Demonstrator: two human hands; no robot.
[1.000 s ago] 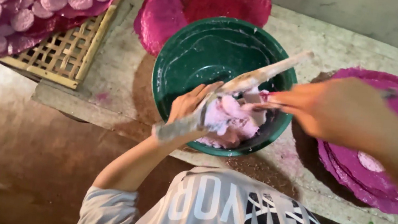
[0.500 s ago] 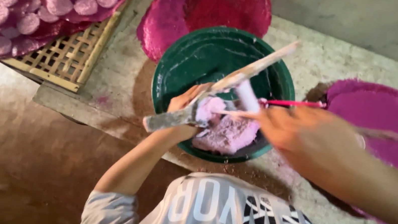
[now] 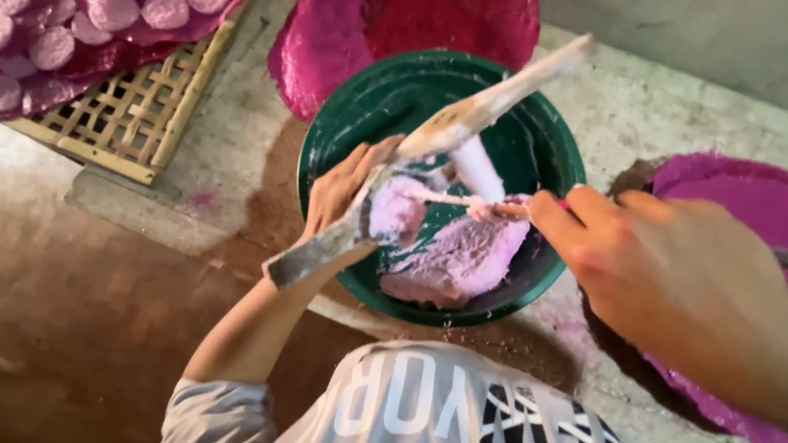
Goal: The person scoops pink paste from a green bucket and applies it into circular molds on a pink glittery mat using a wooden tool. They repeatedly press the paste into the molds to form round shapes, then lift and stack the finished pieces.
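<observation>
- Left hand (image 3: 341,200): fingers curled tight round the middle of a long flat wooden paddle (image 3: 444,138), caked with pale paste; the hand sits over the near-left rim of the bowl.
- Wooden paddle: slants from its grey lower end below the left hand up and away past the bowl's far rim, crossing above the dough.
- Right hand (image 3: 668,275): reaches in from the right, fingers pinched narrowly on a thin stick (image 3: 462,201) smeared with pink paste; the stick's tip meets the paddle just beside the left hand.
- Green bowl (image 3: 369,98): round, on the stone ledge (image 3: 649,103), between the two hands.
- Pink dough (image 3: 454,259): a soft lump lying in the near half of the bowl, below the stick and just right of the left hand.
- Magenta sheets: one (image 3: 419,14) beyond the bowl, another (image 3: 777,203) under the right hand and wrist.
- Woven bamboo tray (image 3: 127,114): well to the left of the left hand, bearing round pink cakes (image 3: 110,6) on a magenta liner.
- Grey printed shirt (image 3: 449,429): at the near edge, below both hands.
</observation>
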